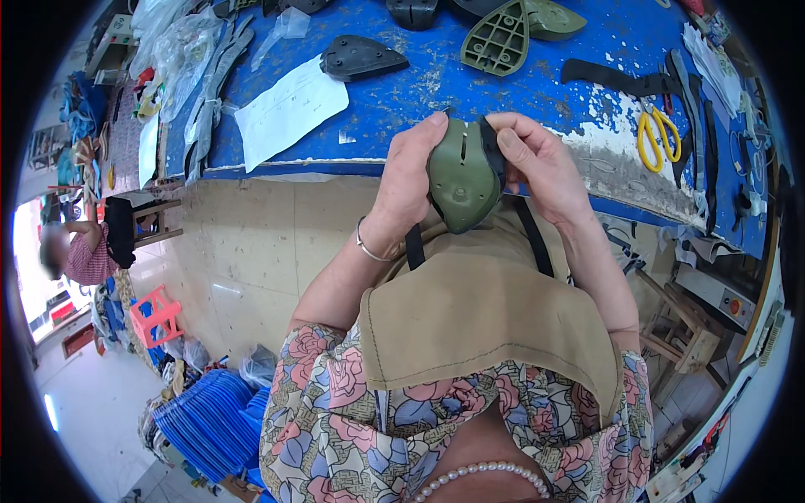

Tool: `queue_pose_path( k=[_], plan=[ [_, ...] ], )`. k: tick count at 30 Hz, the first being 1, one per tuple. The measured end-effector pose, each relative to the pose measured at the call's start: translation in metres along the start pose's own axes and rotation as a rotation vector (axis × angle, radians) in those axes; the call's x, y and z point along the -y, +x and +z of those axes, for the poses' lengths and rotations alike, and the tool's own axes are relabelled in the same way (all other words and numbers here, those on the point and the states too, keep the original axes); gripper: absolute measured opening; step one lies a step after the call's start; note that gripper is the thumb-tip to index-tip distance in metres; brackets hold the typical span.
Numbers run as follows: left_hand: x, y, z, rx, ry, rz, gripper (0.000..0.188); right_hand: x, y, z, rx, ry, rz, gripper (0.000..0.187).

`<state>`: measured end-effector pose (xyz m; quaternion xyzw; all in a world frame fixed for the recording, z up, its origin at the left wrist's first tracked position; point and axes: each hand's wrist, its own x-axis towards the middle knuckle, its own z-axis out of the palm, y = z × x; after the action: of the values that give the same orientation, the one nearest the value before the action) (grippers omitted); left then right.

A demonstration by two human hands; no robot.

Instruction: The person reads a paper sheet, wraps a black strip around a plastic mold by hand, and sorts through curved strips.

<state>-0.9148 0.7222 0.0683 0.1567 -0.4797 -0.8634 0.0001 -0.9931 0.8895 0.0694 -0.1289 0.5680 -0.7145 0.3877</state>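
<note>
Pearl-like beads [478, 467] circle the wearer's neck closest to the camera, with a floral shirt [331, 411] and a tan apron [474, 314] beyond. Past the apron, 2 bent arms bring a green shell [464, 183] to the near edge of the blue worktop [402, 105]. Its slotted end points across the worktop, its rounded tip toward the apron; whether it touches the edge I cannot tell. The left hand [409, 168] is partly closed on the shell's left side, thumb near the slotted end. The right hand [543, 165] curls at the other side, thumb and fingers pinching a dark piece [488, 149] along the rim.

Bare blue surface runs from the shell to a ribbed shell [495, 42] farther back. To the left, a white sheet [289, 109] reaches the near edge, a black shell [362, 59] at its far corner. Yellow-handled scissors [660, 141] lie well to the right, nearer the front than a black strap [616, 82]. Left of the forearms, tan floor [243, 218] opens toward a red stool [156, 316].
</note>
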Motion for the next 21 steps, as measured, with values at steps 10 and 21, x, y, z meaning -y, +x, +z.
queue_pose_path(
  k=[10, 21],
  plan=[
    [-0.004, 0.002, 0.017, -0.168, -0.072, 0.060, 0.024, -0.014, 0.020, 0.016, -0.052, -0.361, -0.593, 0.054],
    [-0.016, 0.024, 0.019, -0.298, -0.427, -0.113, 0.020, 0.006, 0.036, 0.016, -0.001, -0.506, -0.471, 0.048]
  ],
)
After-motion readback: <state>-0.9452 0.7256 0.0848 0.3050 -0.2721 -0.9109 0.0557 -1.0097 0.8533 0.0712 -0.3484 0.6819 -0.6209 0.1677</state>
